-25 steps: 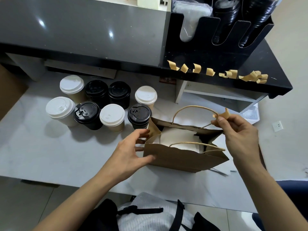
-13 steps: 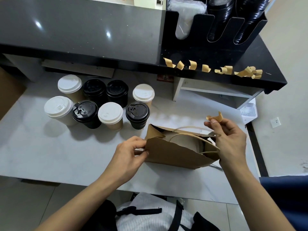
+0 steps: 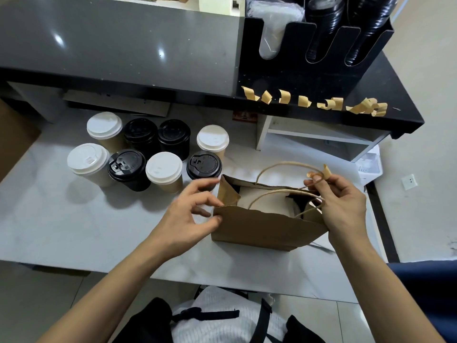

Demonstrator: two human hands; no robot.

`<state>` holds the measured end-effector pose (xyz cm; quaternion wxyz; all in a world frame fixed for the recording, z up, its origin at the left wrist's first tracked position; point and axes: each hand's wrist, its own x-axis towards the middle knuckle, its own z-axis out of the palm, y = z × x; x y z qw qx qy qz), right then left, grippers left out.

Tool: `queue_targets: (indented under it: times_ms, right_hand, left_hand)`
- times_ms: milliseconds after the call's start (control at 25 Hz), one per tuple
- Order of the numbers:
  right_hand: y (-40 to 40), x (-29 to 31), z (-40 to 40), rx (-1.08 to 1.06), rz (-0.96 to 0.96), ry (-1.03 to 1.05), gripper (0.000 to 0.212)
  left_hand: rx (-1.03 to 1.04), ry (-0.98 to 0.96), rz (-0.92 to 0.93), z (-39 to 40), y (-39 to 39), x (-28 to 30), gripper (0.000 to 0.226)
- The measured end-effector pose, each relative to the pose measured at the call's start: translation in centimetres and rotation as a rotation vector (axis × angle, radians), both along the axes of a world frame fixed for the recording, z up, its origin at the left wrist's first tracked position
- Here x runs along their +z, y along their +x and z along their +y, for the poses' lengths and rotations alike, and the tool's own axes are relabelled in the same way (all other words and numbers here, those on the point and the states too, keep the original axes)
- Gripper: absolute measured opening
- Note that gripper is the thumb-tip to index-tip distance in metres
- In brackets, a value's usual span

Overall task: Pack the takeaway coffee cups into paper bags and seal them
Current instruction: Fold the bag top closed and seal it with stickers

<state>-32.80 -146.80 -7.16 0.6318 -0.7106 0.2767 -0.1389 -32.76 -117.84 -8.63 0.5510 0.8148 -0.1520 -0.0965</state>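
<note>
A brown paper bag [image 3: 267, 226] stands open on the white bench [image 3: 74, 219], in front of the person. The left hand [image 3: 188, 216] pinches the bag's near left top edge between thumb and fingers. The right hand [image 3: 343, 206] pinches a curled strip of brown tape [image 3: 321, 173] together with the far twine handle [image 3: 279, 165] at the bag's right end. Eight lidded takeaway cups [image 3: 148, 154], four with white lids and four with black, are grouped on the bench left of the bag. More tape strips [image 3: 316, 102] hang along the black shelf edge [image 3: 408, 120].
</note>
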Motion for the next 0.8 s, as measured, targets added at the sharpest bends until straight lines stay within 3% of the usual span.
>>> queue_targets:
  times_ms: [200, 400, 640, 800]
  right_hand:
    - [-0.1, 0.5, 0.2, 0.037, 0.019, -0.011, 0.007]
    - [-0.2, 2.0, -0.4, 0.178, -0.008, -0.118, 0.025]
    - [1.2, 5.3, -0.4, 0.258, -0.05, -0.168, 0.037]
    - [2.6, 7.4, 0.3, 0.373, -0.04, -0.222, 0.015]
  left_hand:
    - [-0.037, -0.073, 0.007, -0.1, 2.2, 0.5, 0.025]
    - [0.009, -0.132, 0.028, -0.4, 2.7, 0.0, 0.053]
    - [0.001, -0.043, -0.094, -0.8, 2.7, -0.1, 0.026]
    - [0.012, -0.034, -0.104, -1.0, 2.4, 0.0, 0.022]
